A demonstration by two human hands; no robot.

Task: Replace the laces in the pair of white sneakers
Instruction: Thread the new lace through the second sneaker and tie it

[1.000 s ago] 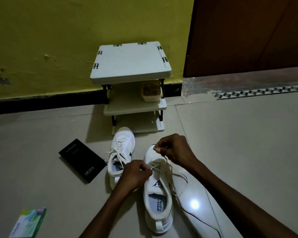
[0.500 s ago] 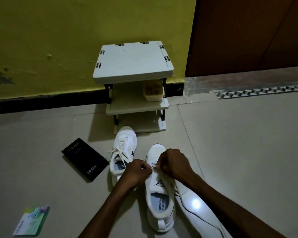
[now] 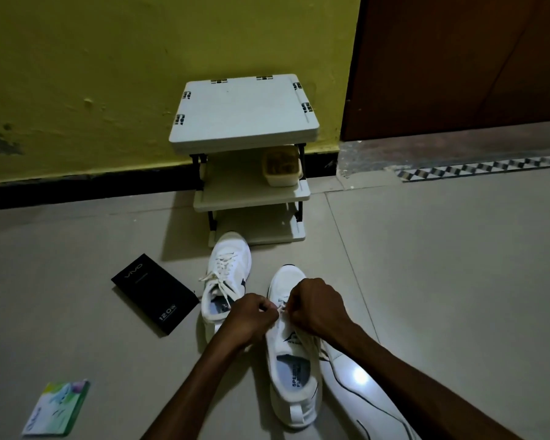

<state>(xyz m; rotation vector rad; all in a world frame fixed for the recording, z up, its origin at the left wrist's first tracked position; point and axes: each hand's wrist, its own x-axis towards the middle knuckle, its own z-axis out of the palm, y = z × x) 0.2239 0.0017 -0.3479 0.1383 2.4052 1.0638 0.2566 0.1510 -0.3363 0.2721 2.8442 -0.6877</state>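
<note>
Both hands meet over the nearer sneaker, which lies on the tiled floor with its toe pointing away, toward a small white shelf rack against the yellow wall. The left hand is curled into a loose fist, its fingers pinching a short stretch of white lace just above the shoe's tongue. The right hand is curled too, and its fingers nip the same lace from the other side (the two hands nearly touch, with only that bit of lace showing between them). Which eyelet the lace runs through cannot be made out.

The second sneaker stands just to the left and a little farther off, laced, with loose ends spilling over its side; its toe is near the foot of the rack. A black box lies flat on the floor left of that shoe, and a green and white packet lies well apart from it, closer to the person. On the rack's middle shelf sits a pale tub. A brown door stands right of the wall.
</note>
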